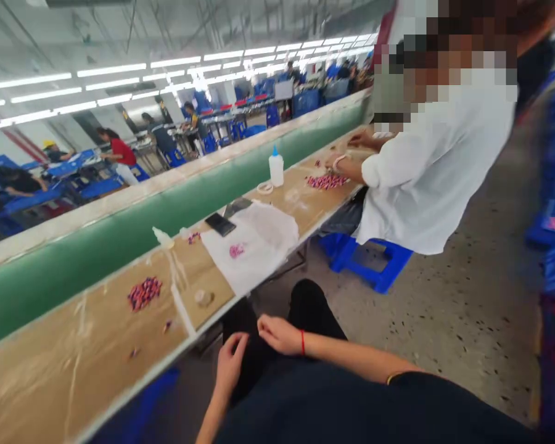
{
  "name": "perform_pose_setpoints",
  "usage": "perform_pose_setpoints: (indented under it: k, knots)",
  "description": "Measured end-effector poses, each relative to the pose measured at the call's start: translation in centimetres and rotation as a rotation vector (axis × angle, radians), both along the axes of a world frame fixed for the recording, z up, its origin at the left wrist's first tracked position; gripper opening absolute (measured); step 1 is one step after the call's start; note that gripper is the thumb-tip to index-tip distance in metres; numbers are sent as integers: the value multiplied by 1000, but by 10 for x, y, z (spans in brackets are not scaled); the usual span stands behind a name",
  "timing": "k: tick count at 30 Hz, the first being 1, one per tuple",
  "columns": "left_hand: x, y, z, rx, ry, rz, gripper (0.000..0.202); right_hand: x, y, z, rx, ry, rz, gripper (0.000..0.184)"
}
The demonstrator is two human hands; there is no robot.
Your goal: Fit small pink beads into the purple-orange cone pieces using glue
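Note:
My left hand (230, 364) hangs over my black trousers (259, 345), its fingers loosely curled and holding nothing. My right hand (280, 335), with a red thread on the wrist, lies close beside it, also empty. Both hands are below the front edge of a long tan-topped workbench (74, 364). On the bench, a heap of small pink and blue pieces (144, 293) lies to the left, and a white sheet (250, 240) holds a few pink pieces (237, 250). A black phone (220, 224) rests at the sheet's far corner.
A white glue bottle (276, 168) with a blue cap stands on the bench. A co-worker in a white shirt (435, 160) sits at the right, working over another pink heap (327, 180). A green divider (166, 216) runs along the bench. A blue stool (365, 262) stands on speckled concrete.

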State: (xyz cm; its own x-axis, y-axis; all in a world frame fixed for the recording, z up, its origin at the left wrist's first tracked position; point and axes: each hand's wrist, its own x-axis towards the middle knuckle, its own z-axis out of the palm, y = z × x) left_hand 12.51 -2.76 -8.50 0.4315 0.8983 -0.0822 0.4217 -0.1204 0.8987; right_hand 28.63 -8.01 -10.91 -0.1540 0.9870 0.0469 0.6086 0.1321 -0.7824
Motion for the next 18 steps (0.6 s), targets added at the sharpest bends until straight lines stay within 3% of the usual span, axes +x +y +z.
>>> perform_pose_setpoints:
  k: [3, 8, 13, 18]
  knots:
    - [-12, -44, -17, -172, -74, 36, 58, -5, -24, -18, 64, 85, 77, 7]
    - [-7, -66, -26, -276, -250, 137, 68, -1, -39, -22, 247, 142, 147, 7]
    - [-9, -85, -10, -249, -366, 185, 59, -5, -48, -5, 429, 140, 191, 9]
    - [-19, -97, 22, -165, -441, 158, 44, -3, -54, 23, 562, 192, 172, 9]
